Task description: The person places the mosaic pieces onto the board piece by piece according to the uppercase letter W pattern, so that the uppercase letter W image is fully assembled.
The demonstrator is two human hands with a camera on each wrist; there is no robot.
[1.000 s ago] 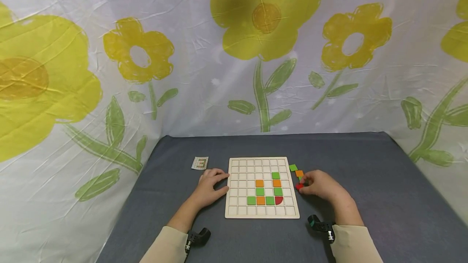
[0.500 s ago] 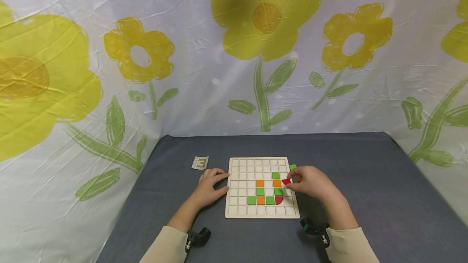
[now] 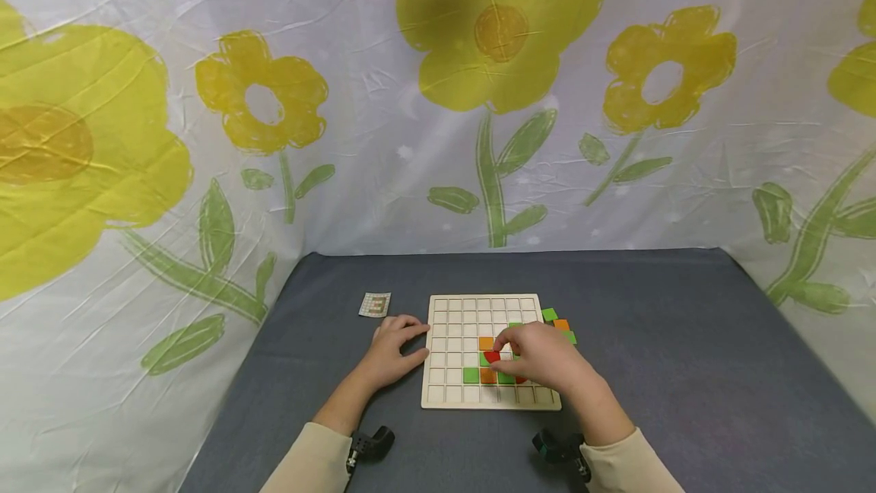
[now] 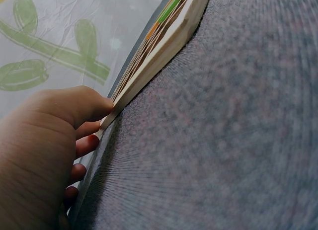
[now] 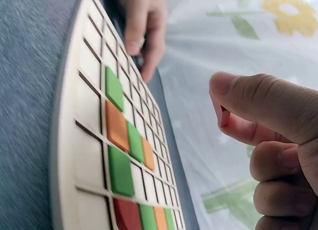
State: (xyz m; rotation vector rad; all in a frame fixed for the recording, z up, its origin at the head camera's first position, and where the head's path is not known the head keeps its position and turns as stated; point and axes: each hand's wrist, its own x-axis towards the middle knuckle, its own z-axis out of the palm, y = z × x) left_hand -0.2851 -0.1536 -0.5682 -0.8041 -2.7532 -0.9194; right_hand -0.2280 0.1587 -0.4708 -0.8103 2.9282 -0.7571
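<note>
A pale wooden grid board [image 3: 452, 394] lies on the table, with green, orange and red tiles set in some of its squares. My left hand [image 3: 393, 348] touches the board's left edge with thumb and fingertips; the left wrist view shows the thumb [image 4: 94, 106] against the rim. Above the board's middle, my right hand [image 3: 544, 356] pinches a red tile [image 3: 491, 357] between thumb and index finger. In the right wrist view that red tile [image 5: 219, 111] is held clear of the board, seen nearly edge-on. The right hand hides some tiles in the head view.
Loose green and orange tiles, among them an orange one [image 3: 561, 325], lie just off the board's right edge. A small printed card [image 3: 374, 305] sits beyond the left hand. Dark cloth [image 3: 650, 303] covers the table, and a flowered curtain [image 3: 369, 135] hangs behind it.
My right hand has picked the red tile from beside the board's right edge and carried it left over the middle squares. The left hand has stayed at the left edge.
</note>
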